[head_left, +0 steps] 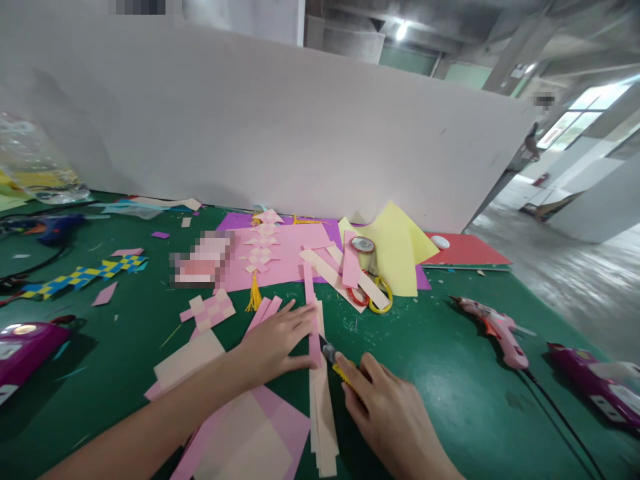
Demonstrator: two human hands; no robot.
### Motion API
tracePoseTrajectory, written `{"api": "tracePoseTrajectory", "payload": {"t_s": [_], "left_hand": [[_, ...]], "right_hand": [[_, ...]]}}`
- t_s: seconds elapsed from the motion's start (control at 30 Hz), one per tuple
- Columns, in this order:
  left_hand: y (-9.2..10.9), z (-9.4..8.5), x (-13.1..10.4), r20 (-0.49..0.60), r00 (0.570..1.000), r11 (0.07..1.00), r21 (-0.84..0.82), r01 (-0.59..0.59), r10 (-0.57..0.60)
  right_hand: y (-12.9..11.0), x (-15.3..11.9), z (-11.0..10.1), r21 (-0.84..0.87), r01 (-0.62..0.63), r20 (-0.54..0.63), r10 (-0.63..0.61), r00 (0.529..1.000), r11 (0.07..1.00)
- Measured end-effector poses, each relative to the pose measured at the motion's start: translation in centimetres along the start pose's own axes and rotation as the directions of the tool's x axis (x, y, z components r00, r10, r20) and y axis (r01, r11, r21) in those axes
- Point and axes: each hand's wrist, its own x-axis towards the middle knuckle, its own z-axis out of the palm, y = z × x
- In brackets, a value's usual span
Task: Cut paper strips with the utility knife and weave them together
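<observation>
My left hand (280, 340) lies with its fingers spread on a narrow pink paper strip (314, 350), pressing it down over several cream strips (325, 407). In my right hand (383, 400) is a yellow utility knife (345, 373), its blade end touching or close to the strip's right edge, beside my left fingertips. Below my left forearm lie pink and cream sheets (245, 440). A small woven pink and cream piece (207, 311) rests left of my left hand, and a woven ornament with a yellow tassel (255, 290) is beyond it.
Scissors (381, 297), a tape roll (363, 245) and yellow paper (400, 260) lie at the back. A pink glue gun (500, 333) with a cord and a purple device (595, 383) are at the right. Another purple device (30, 353) stands left. A white partition (250, 127) rises behind.
</observation>
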Motion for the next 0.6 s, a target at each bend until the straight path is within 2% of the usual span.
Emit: {"api": "tracePoseTrajectory", "payload": {"t_s": [0.27, 0.43, 0.6], "left_hand": [[0.5, 0.2, -0.3, -0.080, 0.995, 0.998, 0.005, -0.063, 0.063], [0.8, 0.7, -0.4, -0.139, 0.990, 0.999, 0.051, 0.008, 0.000], [0.8, 0.7, -0.2, -0.097, 0.995, 0.996, 0.073, 0.040, -0.033]], "right_hand": [[0.4, -2.0, 0.1, 0.015, 0.121, -0.041, -0.120, 0.992, 0.993], [0.5, -3.1, 0.3, -0.014, 0.158, -0.047, -0.158, 0.986, 0.987], [0.4, -2.6, 0.3, -0.006, 0.131, -0.032, -0.131, 0.991, 0.991]]}}
